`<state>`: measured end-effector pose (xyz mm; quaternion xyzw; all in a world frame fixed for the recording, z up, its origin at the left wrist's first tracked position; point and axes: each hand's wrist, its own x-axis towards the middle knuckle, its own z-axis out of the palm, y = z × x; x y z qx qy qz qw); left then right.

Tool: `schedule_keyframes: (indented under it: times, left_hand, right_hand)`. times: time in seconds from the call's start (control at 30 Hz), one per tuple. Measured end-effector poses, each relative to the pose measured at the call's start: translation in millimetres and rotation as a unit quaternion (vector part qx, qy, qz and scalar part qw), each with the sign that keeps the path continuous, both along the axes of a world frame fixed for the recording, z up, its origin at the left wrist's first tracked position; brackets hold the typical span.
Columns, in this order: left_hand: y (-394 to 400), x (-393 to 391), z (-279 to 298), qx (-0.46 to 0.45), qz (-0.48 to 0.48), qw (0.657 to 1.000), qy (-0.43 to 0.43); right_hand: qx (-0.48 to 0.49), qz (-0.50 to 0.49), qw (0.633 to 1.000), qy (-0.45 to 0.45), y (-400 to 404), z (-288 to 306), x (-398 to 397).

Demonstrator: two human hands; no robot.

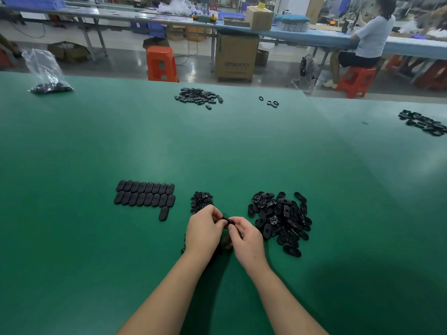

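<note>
Your left hand (204, 229) and right hand (246, 239) meet just above the green bench (217, 146), both pinching one small black oval plastic piece (228, 220) between their fingertips. A loose heap of black oval shells (280, 218) lies just right; neat rows of finished black ovals (145, 197) sit left.
</note>
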<state>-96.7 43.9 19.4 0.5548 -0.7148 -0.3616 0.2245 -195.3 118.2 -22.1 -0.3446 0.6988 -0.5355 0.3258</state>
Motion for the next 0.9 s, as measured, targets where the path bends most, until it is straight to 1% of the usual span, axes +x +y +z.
schedule_keyframes:
  times: [0.13, 0.3, 0.43, 0.7, 0.9]
  left_hand:
    - [-4, 4, 0, -0.010, -0.027, 1.000, -0.005]
    - [-12, 10, 3, 0.025, -0.081, 0.996, 0.019]
    - [-14, 12, 3, 0.036, -0.091, 0.995, 0.033]
    - [-9, 10, 4, 0.017, -0.100, 0.995, 0.014]
    - [-4, 6, 1, -0.008, -0.087, 0.996, 0.003]
  right_hand:
    - [-0.005, 0.006, 1.000, -0.006, 1, 3, 0]
    - [-0.007, 0.015, 1.000, 0.004, 2, 5, -1]
    - [-0.007, 0.018, 1.000, 0.024, 1, 5, -1]
    - [0.000, 0.005, 0.999, 0.032, 0, 3, -1]
    - [-0.004, 0.004, 1.000, 0.010, 0, 2, -3]
